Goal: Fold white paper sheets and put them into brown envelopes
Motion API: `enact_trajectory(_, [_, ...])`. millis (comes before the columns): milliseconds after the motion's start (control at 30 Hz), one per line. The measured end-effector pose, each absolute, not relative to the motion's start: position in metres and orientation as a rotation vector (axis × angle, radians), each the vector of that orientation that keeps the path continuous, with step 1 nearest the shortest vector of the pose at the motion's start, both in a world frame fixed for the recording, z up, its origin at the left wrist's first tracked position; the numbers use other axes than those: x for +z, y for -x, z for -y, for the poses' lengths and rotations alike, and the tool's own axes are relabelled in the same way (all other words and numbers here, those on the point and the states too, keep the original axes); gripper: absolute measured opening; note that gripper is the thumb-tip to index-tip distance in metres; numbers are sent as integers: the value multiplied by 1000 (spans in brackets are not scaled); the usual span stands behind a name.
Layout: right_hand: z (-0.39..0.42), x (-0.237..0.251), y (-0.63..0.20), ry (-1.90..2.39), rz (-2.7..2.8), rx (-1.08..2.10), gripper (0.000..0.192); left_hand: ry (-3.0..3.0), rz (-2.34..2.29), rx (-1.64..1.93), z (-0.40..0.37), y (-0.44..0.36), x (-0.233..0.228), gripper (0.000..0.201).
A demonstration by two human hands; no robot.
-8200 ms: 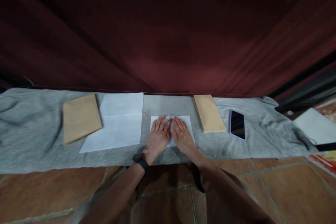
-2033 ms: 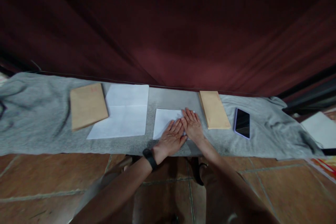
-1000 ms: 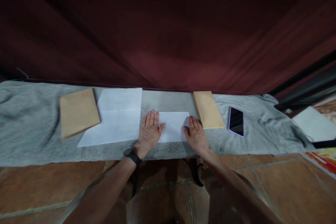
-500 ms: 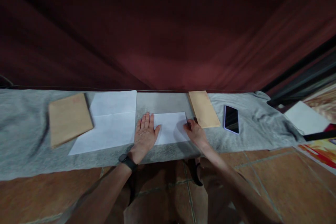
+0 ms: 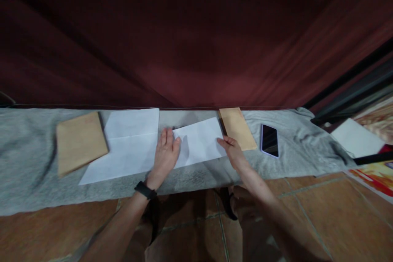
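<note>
A folded white sheet (image 5: 199,143) lies tilted on the grey cloth (image 5: 27,159) in front of me, its right end raised off the cloth. My left hand (image 5: 166,155) lies flat on the sheet's left edge, fingers together. My right hand (image 5: 230,151) grips the sheet's right lower corner. A narrow brown envelope (image 5: 237,127) lies just right of that hand.
A larger creased white sheet (image 5: 127,143) and a wide brown envelope (image 5: 78,141) lie to the left. A phone (image 5: 269,140) with a dark screen rests right of the narrow envelope. A dark red curtain (image 5: 196,37) hangs behind. More white paper (image 5: 356,141) sits far right.
Both hands pressed the folded sheet flat, then slid apart to its ends. Now the right hand has taken the right corner and lifted it, turning the sheet askew.
</note>
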State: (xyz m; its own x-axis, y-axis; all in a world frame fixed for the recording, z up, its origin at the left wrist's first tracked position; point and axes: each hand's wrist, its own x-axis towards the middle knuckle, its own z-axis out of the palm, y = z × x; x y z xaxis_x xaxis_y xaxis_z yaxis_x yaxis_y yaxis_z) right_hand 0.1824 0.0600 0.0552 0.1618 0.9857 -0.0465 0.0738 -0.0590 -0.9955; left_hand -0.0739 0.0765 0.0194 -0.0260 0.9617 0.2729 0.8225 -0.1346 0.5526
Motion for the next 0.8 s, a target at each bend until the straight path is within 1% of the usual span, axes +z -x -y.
enact_trajectory(33, [-62, 63, -185, 1353, 1115, 1030, 40, -1970, -1875, 964, -78, 75, 24, 69])
enact_trajectory(200, [-55, 91, -195, 1268, 1227, 385, 32, -1821, -1794, 1143, -81, 79, 37, 67])
enact_trajectory(267, [-48, 92, -192, 1230, 1446, 272, 30, -1804, -1784, 1166, -82, 81, 38, 65])
enact_trajectory(433, [-35, 78, -177, 1021, 2148, 131, 31, -1813, -1781, 1198, -87, 89, 35, 59])
enact_trajectory(500, [-30, 71, -172, 994, 2325, 112, 30, -1838, -1775, 1178, -88, 92, 35, 55])
enact_trajectory(633, [-18, 62, -165, 959, 2510, 231, 26, -1951, -1662, 1097, -85, 91, 36, 44])
enact_trajectory(800, [-8, 66, -165, 1013, 2588, 437, 25, -2184, -1385, 857, -73, 76, 35, 43])
